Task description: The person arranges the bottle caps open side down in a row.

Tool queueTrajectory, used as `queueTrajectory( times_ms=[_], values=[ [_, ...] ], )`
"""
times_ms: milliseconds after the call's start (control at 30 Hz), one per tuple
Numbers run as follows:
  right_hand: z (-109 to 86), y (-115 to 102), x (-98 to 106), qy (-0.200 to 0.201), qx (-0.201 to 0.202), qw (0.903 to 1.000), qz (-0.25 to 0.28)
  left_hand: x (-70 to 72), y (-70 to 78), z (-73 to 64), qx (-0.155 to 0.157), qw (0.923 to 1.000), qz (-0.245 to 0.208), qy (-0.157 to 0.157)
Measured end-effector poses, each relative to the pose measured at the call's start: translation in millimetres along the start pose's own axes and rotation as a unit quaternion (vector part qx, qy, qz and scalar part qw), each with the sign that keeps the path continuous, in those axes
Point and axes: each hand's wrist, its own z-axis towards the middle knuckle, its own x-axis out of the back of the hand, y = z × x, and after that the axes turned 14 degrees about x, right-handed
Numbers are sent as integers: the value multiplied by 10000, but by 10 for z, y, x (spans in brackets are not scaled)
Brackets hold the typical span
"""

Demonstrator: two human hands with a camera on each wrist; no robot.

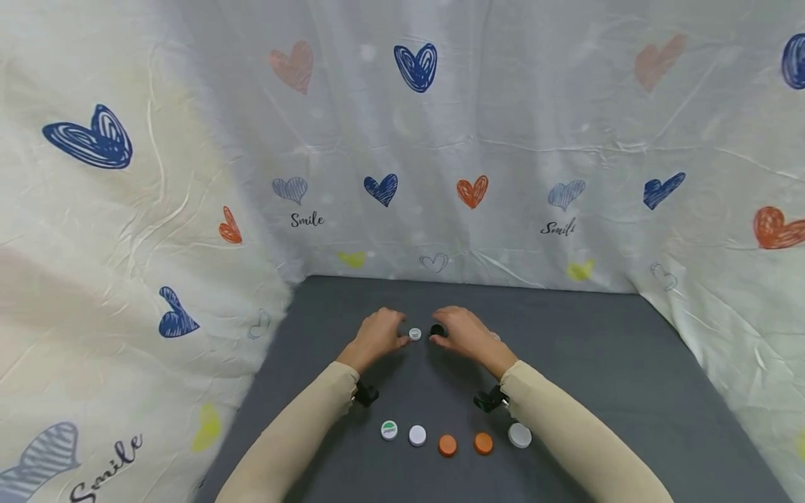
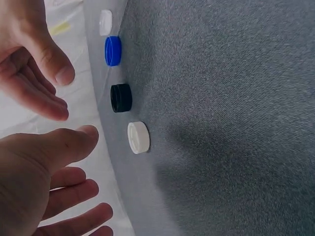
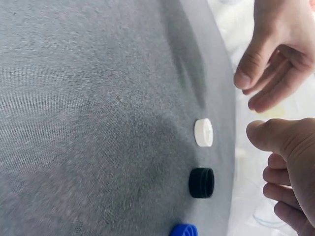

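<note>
Both hands hover over the far part of the table with loosely bent fingers, holding nothing. My left hand (image 1: 379, 337) is just left of a white bottle cap (image 1: 415, 334), apart from it. My right hand (image 1: 465, 335) hangs over the row, its thumb and fingers near a black cap (image 1: 437, 330). In the left wrist view the white cap (image 2: 139, 137), black cap (image 2: 121, 98), blue cap (image 2: 113, 51) and a whitish cap (image 2: 106, 22) stand in a row. The right wrist view shows the blue cap (image 3: 184, 229) only partly; in the head view, the right hand hides it.
Nearer on the grey table (image 1: 597, 370) lies a second row: a white cap with green print (image 1: 389, 429), a white cap (image 1: 417, 435), two orange caps (image 1: 447, 445) and a larger white cap (image 1: 520, 435) beside the right sleeve. A heart-printed curtain (image 1: 402, 140) surrounds the table.
</note>
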Motion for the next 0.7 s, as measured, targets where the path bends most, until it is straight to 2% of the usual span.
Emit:
queueTrajectory(
  times_ms=[200,367,533,700],
  values=[
    [177,41,-159,-151,-71,9995,281,-84,-3,110,109,9998,-44,-190],
    [251,76,-309,-406,-279,9983,300,-150,37,185,245,9992,-21,-319],
    [301,73,-421,-362,-328,9980,402,-253,44,248,341,9984,-4,-451],
    [340,48,-518,-399,-475,9974,367,-361,24,281,369,9984,34,-419]
  ],
)
